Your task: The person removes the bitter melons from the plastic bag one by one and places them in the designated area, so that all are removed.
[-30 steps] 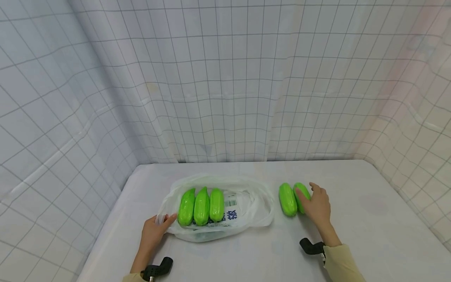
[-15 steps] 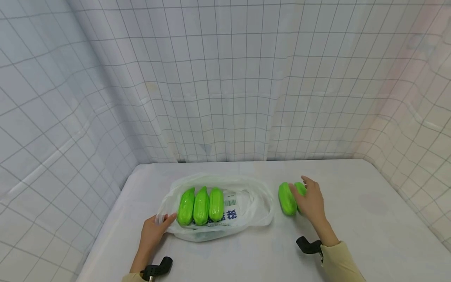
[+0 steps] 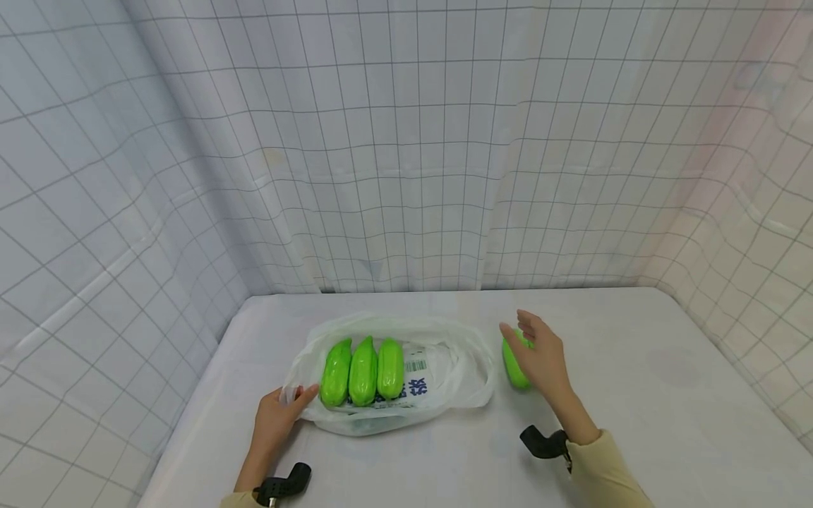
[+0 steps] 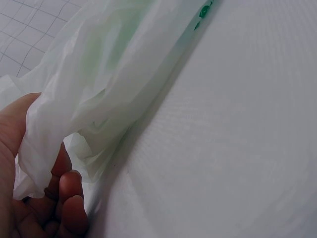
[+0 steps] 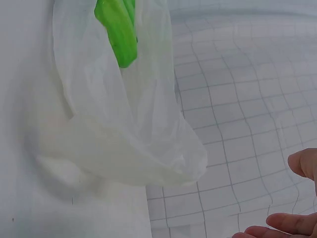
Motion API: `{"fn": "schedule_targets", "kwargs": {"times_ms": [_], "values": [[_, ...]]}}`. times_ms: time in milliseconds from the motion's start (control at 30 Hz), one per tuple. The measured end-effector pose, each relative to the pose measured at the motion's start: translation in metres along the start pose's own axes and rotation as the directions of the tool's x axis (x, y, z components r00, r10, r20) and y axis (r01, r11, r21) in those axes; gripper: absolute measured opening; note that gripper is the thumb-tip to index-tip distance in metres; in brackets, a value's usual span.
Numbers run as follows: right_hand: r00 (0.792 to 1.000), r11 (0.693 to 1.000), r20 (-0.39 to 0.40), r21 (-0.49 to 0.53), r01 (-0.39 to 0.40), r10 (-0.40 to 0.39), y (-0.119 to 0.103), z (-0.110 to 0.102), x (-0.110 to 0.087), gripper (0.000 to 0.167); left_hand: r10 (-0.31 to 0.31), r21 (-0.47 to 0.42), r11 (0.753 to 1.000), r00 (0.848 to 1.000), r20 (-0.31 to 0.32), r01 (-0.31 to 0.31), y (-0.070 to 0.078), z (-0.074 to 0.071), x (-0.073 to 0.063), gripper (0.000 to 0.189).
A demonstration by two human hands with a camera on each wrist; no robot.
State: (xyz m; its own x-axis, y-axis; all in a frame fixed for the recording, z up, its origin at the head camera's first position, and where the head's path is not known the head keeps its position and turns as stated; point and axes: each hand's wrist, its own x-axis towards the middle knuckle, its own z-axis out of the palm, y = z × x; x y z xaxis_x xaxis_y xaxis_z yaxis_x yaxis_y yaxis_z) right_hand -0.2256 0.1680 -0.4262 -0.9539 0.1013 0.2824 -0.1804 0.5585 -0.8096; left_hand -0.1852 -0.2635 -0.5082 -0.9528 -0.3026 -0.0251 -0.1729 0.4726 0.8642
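A translucent white plastic bag (image 3: 460, 395) lies on the table with its mouth open upward. Three glossy, bright green long gourds (image 3: 363, 374) rest side by side in its left part. My left hand (image 3: 279, 421) pinches the bag's left edge, its thumb inside the rim; the left wrist view shows the film between thumb and curled fingers (image 4: 73, 208). To the right of the bag, my right hand (image 3: 538, 356) is over a loose green gourd (image 3: 516, 370), partly covering it. Its thumb and fingers are spread apart, holding nothing. A second loose gourd is hidden behind this hand.
The white table (image 3: 444, 466) has its back edge against a white grid-patterned curtain (image 3: 406, 176). More grid cloth hangs along the left and right sides. Black camera mounts (image 3: 545, 443) sit on both wrists.
My right hand has moved left from the farther loose gourd to above the nearer one, covering the farther one from view. The left hand and the bag have stayed still.
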Motion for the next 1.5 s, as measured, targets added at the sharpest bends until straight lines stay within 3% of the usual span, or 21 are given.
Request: {"fn": "schedule_targets", "kwargs": {"times_ms": [233,500,1000,1500], "values": [[0.994,0.994,-0.004,-0.009,0.109,-0.109,-0.011,0.012,-0.002,0.057,-0.004,0.005,1.0,1.0,-0.006,0.004,0.0,0.0,0.002,0.045],[0.983,0.984,0.038,0.016,0.18,-0.181,-0.02,0.025,-0.008,0.056,-0.014,0.012,1.0,1.0,0.001,0.014,0.001,0.0,0.001,0.046],[0.949,0.944,0.088,0.166,0.286,-0.303,-0.025,0.054,-0.012,0.044,-0.011,0.012,1.0,1.0,-0.004,0.011,0.002,0.0,-0.001,0.046],[0.938,0.953,0.197,0.167,0.254,-0.285,-0.03,0.069,-0.015,0.043,-0.001,0.013,1.0,1.0,-0.002,0.001,0.002,-0.001,-0.001,0.045]]}}
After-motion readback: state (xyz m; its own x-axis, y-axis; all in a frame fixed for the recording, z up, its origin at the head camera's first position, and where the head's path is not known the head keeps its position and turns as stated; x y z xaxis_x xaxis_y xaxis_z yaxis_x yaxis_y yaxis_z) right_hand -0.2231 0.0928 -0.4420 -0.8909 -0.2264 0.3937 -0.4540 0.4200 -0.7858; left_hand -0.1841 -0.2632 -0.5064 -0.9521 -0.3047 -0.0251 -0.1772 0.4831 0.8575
